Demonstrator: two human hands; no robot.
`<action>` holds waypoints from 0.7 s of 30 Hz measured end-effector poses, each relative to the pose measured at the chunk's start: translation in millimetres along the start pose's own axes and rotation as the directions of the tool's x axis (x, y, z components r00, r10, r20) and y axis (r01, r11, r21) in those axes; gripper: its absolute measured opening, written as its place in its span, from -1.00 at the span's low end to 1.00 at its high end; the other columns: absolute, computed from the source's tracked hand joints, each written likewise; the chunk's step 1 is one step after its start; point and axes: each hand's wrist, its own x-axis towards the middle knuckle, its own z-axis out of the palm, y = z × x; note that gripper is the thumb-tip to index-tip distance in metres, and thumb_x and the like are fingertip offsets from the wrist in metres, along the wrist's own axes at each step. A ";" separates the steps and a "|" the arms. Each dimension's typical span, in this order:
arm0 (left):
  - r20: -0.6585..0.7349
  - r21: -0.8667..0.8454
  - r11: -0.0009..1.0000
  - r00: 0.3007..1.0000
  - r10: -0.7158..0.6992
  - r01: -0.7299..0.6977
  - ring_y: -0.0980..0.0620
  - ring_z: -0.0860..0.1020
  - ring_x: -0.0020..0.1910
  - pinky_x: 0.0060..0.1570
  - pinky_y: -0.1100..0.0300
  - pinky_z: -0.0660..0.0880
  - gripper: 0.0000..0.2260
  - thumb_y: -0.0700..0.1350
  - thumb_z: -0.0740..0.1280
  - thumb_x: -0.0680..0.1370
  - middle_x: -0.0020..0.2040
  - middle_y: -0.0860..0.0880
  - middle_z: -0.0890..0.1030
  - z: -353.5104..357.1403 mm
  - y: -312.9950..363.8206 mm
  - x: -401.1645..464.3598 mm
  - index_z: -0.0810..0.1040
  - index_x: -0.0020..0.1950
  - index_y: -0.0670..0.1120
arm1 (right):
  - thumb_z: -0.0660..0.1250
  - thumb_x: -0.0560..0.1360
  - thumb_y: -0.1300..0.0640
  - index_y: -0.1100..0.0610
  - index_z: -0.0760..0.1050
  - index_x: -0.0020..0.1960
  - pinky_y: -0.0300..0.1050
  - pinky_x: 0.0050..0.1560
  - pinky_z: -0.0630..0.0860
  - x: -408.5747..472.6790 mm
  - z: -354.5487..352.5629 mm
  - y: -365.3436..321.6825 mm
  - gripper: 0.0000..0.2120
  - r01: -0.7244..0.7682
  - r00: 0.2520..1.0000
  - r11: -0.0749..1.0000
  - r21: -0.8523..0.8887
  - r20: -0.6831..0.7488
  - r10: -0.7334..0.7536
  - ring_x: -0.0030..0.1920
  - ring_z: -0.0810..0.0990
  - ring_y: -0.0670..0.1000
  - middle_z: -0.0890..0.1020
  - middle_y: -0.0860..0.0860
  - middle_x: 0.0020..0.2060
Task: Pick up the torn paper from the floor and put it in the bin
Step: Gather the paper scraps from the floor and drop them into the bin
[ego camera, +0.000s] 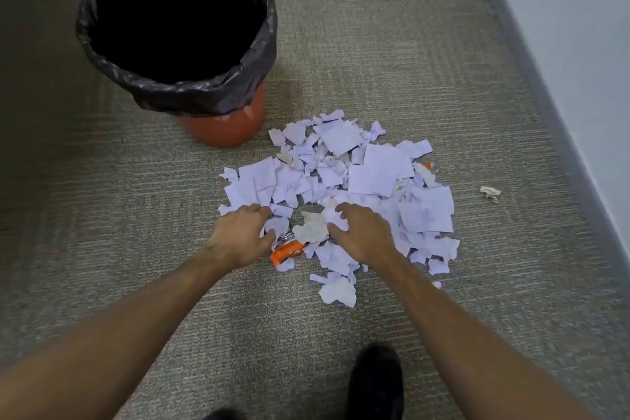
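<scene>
Carefully: your left hand [243, 235] and right hand [361, 232] are curling fingers around torn paper [375, 174] and a crumpled tissue [312, 230]; loose scraps risk spilling before the bin [177, 31].

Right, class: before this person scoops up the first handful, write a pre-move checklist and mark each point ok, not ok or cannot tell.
1. Bin mouth open and lined: ok. The bin stands upright with its black liner folded over the rim.
2. Bin near the pile: ok. It stands just beyond the torn paper.
3. Both hands at the pile: ok. Left hand and right hand rest on it, fingers curled over scraps.
4. Only paper in the scoop: not ok. An orange wrapper lies between the hands.
5. All scraps gathered: not ok. A crumpled scrap lies apart, near the wall.
6. Room left in the bin: cannot tell; its inside is dark.
</scene>
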 end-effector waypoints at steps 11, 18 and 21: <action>0.119 0.105 0.965 0.967 0.227 -0.239 -0.07 0.38 0.32 0.14 0.00 0.46 -0.28 0.29 0.32 0.47 0.33 -0.06 0.41 79.0 -12.4 51.5 0.26 0.50 -0.06 | 0.35 0.48 -0.12 -0.03 0.22 0.51 0.02 0.19 0.45 62.8 60.9 5.9 -0.34 0.105 0.984 0.986 -0.126 0.157 -0.085 0.29 0.49 0.18 0.38 0.01 0.42; 0.028 0.166 0.927 0.941 0.337 -0.337 -0.07 0.40 0.25 -0.05 0.00 0.49 -0.51 0.04 0.28 0.53 0.25 -0.06 0.44 99.8 -18.9 67.2 0.34 0.43 -0.05 | 0.38 0.46 -0.09 -0.01 0.34 0.42 0.00 0.14 0.47 81.4 81.2 10.5 -0.43 0.172 0.973 0.970 -0.174 0.182 -0.140 0.22 0.53 0.15 0.51 0.01 0.28; 0.045 0.188 0.904 0.923 0.383 -0.384 -0.08 0.45 0.21 -0.11 0.01 0.50 -0.58 -0.01 0.26 0.53 0.21 -0.07 0.49 94.9 -24.0 71.8 0.40 0.38 -0.07 | 0.39 0.44 -0.01 -0.02 0.44 0.31 -0.05 0.08 0.47 85.9 85.4 7.0 -0.55 0.181 0.974 0.974 -0.134 0.158 -0.159 0.15 0.57 0.11 0.58 0.00 0.18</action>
